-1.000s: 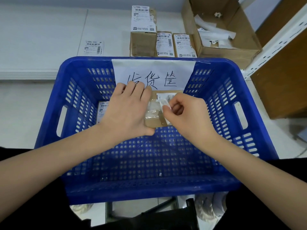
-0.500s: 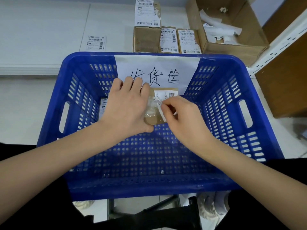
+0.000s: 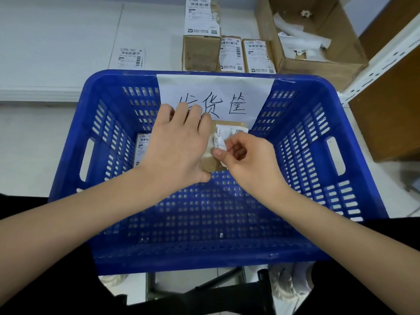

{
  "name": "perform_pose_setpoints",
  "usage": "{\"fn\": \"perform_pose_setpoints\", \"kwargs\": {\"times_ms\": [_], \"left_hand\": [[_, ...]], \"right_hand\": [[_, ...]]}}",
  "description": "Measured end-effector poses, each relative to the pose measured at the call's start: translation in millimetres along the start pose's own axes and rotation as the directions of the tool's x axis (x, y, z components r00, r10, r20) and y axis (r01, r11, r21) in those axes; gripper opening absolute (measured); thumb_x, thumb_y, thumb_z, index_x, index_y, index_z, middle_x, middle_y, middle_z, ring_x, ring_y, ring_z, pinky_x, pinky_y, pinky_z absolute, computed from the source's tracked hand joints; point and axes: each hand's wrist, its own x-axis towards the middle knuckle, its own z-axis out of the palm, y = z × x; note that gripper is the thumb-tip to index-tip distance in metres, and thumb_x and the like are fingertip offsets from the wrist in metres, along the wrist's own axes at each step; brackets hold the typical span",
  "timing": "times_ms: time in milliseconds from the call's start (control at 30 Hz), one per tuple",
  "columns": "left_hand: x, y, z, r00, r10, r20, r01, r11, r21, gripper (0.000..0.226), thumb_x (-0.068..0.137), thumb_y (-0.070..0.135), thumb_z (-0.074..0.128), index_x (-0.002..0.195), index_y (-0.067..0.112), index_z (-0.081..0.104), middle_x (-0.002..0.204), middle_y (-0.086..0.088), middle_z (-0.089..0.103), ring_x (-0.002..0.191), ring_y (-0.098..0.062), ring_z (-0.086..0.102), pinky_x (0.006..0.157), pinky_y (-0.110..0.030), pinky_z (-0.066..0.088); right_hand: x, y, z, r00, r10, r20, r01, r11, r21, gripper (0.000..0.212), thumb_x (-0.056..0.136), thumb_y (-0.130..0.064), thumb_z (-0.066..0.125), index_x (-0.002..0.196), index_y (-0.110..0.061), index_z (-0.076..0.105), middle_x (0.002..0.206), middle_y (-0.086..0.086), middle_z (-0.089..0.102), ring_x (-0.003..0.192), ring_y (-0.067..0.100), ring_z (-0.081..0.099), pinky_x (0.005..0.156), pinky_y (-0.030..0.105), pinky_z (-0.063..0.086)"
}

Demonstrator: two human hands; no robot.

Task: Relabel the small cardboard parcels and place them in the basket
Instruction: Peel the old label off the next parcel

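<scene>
We brace the small parcel (image 3: 213, 163) over the blue basket (image 3: 354, 214) with our left hand (image 3: 177, 151), fingers curled round it, so our right hand (image 3: 247, 158) can pinch and peel its old label (image 3: 227, 135) (already partly lifted)

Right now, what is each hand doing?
Left hand: fingers curled over the small cardboard parcel, holding it above the blue basket.
Right hand: pinches the white label half peeled off that parcel.
</scene>
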Motion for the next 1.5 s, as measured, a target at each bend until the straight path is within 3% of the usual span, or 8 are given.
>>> {"fn": "perform_pose_setpoints", "kwargs": {"times_ms": [167, 267, 333, 433, 533, 867, 1100, 1500], "left_hand": [[-3, 7, 1, 0.999, 0.039, 0.025, -0.039, 0.999, -0.01, 0.093, 0.029, 0.064, 0.077, 0.096, 0.002, 0.06, 0.085, -0.008, 0.054, 0.076, -0.026, 0.052, 0.071, -0.034, 0.041], [-2, 5, 0, 0.999, 0.032, 0.028, -0.032, 0.999, -0.013, 0.095, 0.027, 0.065, 0.078, 0.096, 0.002, 0.059, 0.085, -0.008, 0.055, 0.076, -0.026, 0.052, 0.071, -0.034, 0.041], [0, 3, 0, 1.0, 0.024, 0.02, -0.024, 1.0, -0.009, 0.098, 0.027, 0.068, 0.078, 0.098, 0.002, 0.059, 0.086, -0.008, 0.054, 0.077, -0.026, 0.052, 0.072, -0.035, 0.041], [1, 3, -3, 1.0, 0.029, 0.006, -0.029, 1.0, -0.007, 0.1, 0.027, 0.069, 0.078, 0.099, 0.002, 0.06, 0.087, -0.008, 0.055, 0.078, -0.026, 0.052, 0.072, -0.035, 0.04], [0, 5, -3, 0.999, 0.045, -0.006, -0.045, 0.999, 0.008, 0.103, 0.026, 0.066, 0.08, 0.103, 0.002, 0.059, 0.089, -0.008, 0.055, 0.08, -0.026, 0.052, 0.074, -0.038, 0.033], [1, 2, -5, 0.999, 0.045, 0.013, -0.045, 0.999, 0.001, 0.102, 0.025, 0.065, 0.081, 0.102, 0.002, 0.06, 0.088, -0.008, 0.055, 0.078, -0.027, 0.053, 0.072, -0.036, 0.039], [3, -1, -3, 0.999, 0.014, 0.041, -0.011, 0.997, -0.078, 0.099, 0.026, 0.065, 0.078, 0.099, 0.0, 0.06, 0.084, -0.011, 0.055, 0.075, -0.028, 0.052, 0.069, -0.035, 0.041], [-1, -2, 5, 1.0, 0.0, 0.017, 0.004, 0.973, -0.23, 0.096, 0.029, 0.064, 0.072, 0.103, 0.003, 0.06, 0.087, -0.009, 0.054, 0.078, -0.027, 0.051, 0.071, -0.037, 0.037]], "right_hand": [[3, 4, -4, 1.0, 0.011, 0.016, -0.011, 1.0, -0.005, 0.029, 0.083, -0.016, 0.071, 0.061, -0.012, 0.052, 0.052, -0.006, 0.05, 0.053, 0.01, 0.047, 0.058, 0.027, 0.042], [2, 3, -11, 0.986, -0.135, 0.094, 0.155, 0.953, -0.261, 0.029, 0.091, -0.027, 0.061, 0.066, -0.014, 0.057, 0.055, -0.007, 0.052, 0.056, 0.014, 0.049, 0.062, 0.037, 0.048], [3, 3, -20, 0.965, -0.247, 0.084, 0.261, 0.918, -0.3, 0.021, 0.093, -0.033, 0.058, 0.084, -0.015, 0.066, 0.071, -0.008, 0.061, 0.066, 0.012, 0.056, 0.067, 0.038, 0.051], [15, 4, -35, 0.888, -0.457, 0.051, 0.433, 0.794, -0.428, 0.039, 0.087, -0.037, 0.057, 0.113, -0.008, 0.064, 0.098, 0.005, 0.062, 0.087, 0.022, 0.058, 0.071, 0.038, 0.052], [24, 12, -41, 0.828, -0.553, 0.098, 0.503, 0.654, -0.565, 0.041, 0.083, -0.039, 0.055, 0.106, -0.007, 0.068, 0.096, 0.008, 0.06, 0.087, 0.028, 0.053, 0.07, 0.041, 0.049], [24, 16, -38, 0.796, -0.601, 0.074, 0.551, 0.67, -0.498, 0.007, 0.079, -0.016, 0.069, 0.078, -0.01, 0.065, 0.084, 0.003, 0.061, 0.077, 0.023, 0.052, 0.068, 0.036, 0.043], [24, 20, -38, 0.596, -0.788, 0.155, 0.693, 0.407, -0.595, 0.013, 0.084, 0.0, 0.062, 0.071, -0.002, 0.064, 0.079, 0.009, 0.064, 0.065, 0.029, 0.053, 0.059, 0.036, 0.036], [18, 24, -41, 0.465, -0.848, 0.254, 0.776, 0.252, -0.578, 0.015, 0.069, 0.018, 0.064, 0.07, 0.002, 0.063, 0.081, 0.013, 0.066, 0.062, 0.029, 0.055, 0.057, 0.036, 0.037]]}}
